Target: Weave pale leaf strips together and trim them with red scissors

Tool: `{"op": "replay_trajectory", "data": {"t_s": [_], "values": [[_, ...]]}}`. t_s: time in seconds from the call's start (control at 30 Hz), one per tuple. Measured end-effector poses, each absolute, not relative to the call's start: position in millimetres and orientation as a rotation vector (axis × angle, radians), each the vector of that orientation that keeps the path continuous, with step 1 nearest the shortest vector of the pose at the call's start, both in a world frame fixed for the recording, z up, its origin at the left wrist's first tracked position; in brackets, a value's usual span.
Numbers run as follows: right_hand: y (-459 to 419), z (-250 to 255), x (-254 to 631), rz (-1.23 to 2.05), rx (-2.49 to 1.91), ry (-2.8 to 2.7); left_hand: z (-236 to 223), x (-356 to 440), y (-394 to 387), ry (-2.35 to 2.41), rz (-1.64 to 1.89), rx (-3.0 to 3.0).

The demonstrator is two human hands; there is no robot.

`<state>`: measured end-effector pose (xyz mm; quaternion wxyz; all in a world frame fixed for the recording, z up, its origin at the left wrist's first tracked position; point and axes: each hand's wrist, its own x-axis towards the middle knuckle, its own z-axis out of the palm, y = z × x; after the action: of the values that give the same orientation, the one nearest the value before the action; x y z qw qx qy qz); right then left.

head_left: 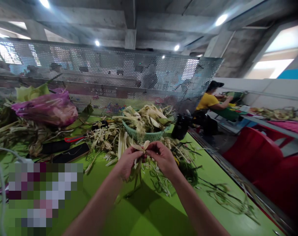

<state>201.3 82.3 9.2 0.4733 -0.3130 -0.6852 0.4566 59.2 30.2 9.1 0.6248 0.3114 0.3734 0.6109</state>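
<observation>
Both my hands meet above the green table (144,216). My left hand (126,161) is closed around a bundle of pale dried leaf strips (142,148) whose ends hang down below the fist. My right hand (163,158) pinches the top of the same strips with thumb and fingers. Just behind them stands a teal basket (149,135) heaped with husks and leaf pieces, with more loose strips scattered on the table around it.
A purple plastic bag (47,108) lies on leaves at the left, with two dark phones (71,153) and a red-handled tool (73,139) nearby. A perforated metal screen (114,75) backs the table. A person in yellow (209,101) sits at the right beyond red chairs (259,157).
</observation>
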Motion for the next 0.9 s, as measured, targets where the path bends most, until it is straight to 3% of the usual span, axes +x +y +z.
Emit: {"op": "replay_trajectory", "data": {"t_s": [0.9], "values": [[80.5,17.4,208.6,1.438,-0.741,-1.642,1.2,59.4,39.3,0.803,1.374,0.972]]}}
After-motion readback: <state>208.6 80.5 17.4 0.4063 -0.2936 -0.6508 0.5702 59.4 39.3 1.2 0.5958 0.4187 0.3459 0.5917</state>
